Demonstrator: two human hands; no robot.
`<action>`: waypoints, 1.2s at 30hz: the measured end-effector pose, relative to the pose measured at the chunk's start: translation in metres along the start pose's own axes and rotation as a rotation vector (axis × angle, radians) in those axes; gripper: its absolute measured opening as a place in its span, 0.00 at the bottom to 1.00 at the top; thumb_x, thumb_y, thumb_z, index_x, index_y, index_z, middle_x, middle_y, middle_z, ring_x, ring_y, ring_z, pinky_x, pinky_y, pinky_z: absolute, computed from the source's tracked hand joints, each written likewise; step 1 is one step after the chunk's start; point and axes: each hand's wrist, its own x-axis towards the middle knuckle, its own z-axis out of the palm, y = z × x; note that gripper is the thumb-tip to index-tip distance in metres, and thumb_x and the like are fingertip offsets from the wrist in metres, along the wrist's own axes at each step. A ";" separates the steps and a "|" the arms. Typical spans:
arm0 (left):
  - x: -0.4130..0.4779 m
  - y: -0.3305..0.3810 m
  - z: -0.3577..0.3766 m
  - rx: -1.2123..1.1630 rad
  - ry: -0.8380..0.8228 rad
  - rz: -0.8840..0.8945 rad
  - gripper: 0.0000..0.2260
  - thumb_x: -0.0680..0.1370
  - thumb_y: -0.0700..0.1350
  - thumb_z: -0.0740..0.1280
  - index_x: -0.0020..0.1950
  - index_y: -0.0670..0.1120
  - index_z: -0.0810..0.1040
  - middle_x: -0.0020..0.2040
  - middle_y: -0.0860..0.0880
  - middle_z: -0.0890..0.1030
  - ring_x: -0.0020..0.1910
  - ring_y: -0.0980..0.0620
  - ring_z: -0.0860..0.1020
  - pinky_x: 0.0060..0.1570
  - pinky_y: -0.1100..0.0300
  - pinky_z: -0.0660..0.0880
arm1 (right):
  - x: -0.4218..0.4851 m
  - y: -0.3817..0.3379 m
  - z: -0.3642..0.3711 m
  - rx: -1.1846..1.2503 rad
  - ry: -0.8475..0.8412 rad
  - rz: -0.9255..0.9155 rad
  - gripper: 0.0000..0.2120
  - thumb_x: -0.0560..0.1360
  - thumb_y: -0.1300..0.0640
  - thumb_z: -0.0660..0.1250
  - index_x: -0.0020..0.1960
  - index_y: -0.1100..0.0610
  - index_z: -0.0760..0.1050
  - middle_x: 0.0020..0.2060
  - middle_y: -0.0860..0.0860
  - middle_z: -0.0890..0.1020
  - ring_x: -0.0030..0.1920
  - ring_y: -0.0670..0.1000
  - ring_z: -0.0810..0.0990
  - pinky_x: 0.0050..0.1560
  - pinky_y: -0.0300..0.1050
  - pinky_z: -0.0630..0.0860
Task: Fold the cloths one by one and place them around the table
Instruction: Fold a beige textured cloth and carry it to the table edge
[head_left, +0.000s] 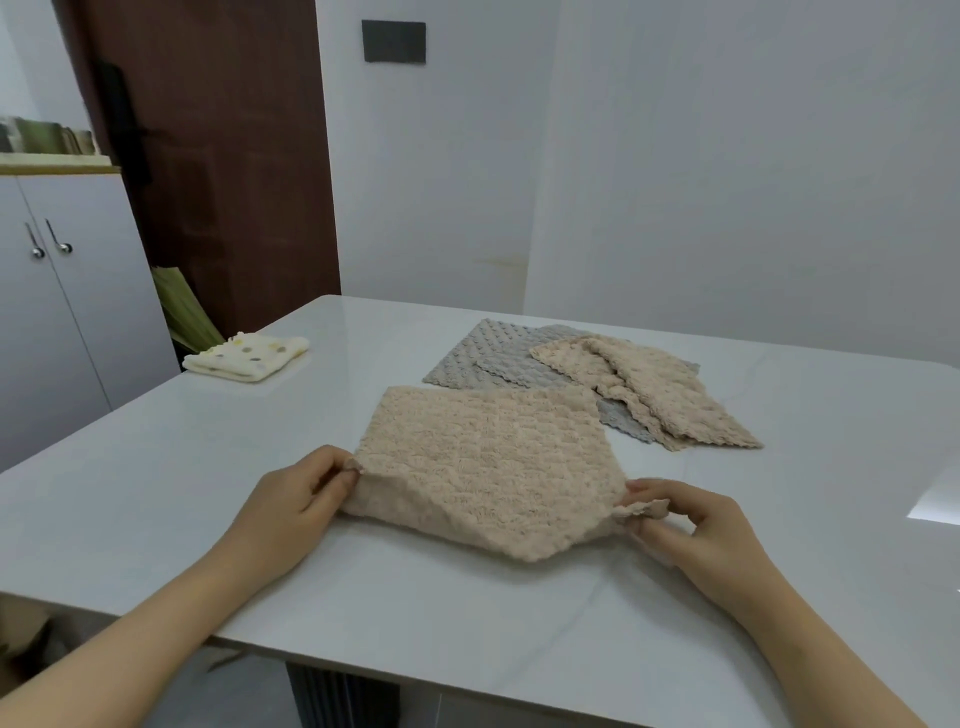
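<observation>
- Beige cloth (488, 462) is pinched at two corners by left hand (296, 499) and right hand (696, 525), near the table's (156, 467) front edge.
- Grey cloth (460, 364) and crumpled beige cloth (654, 384) are overlapped beyond it.
- Dotted cloth (247, 356) is laid folded at the left edge.

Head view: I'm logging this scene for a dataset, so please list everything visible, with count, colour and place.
Held cloth: one, beige, table's near middle, near edge lifted.
Cloth pile: several overlapping, grey and beige, behind the held cloth; exact count unclear.
Folded cloth: one, cream with dots, table's far-left edge.
Table: one, glossy white, centre.
Door: one, dark brown, back left.
Cabinet: one, pale grey, two handles, far left.
Wall plate: one, dark, on the wall.
Left hand: pinches the held cloth's left corner.
Right hand: pinches its right corner.
</observation>
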 end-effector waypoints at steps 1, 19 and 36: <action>0.000 0.000 -0.001 -0.005 0.024 -0.015 0.09 0.78 0.41 0.61 0.41 0.54 0.73 0.37 0.47 0.80 0.39 0.49 0.77 0.36 0.69 0.67 | -0.002 -0.004 -0.001 0.024 -0.015 0.018 0.07 0.68 0.62 0.71 0.34 0.52 0.81 0.31 0.43 0.82 0.36 0.36 0.78 0.38 0.24 0.68; 0.046 0.013 -0.005 -0.018 0.148 -0.141 0.06 0.78 0.48 0.61 0.43 0.53 0.75 0.40 0.54 0.78 0.40 0.59 0.74 0.38 0.68 0.68 | 0.038 -0.009 0.004 0.019 0.025 0.191 0.15 0.76 0.55 0.64 0.40 0.69 0.72 0.30 0.55 0.73 0.33 0.52 0.71 0.39 0.47 0.67; 0.113 -0.020 0.036 0.028 0.117 -0.243 0.05 0.76 0.48 0.65 0.42 0.50 0.78 0.37 0.52 0.79 0.37 0.56 0.75 0.35 0.65 0.68 | 0.098 0.020 0.028 -0.220 0.138 0.263 0.11 0.75 0.55 0.65 0.39 0.62 0.75 0.28 0.54 0.76 0.28 0.51 0.72 0.32 0.43 0.66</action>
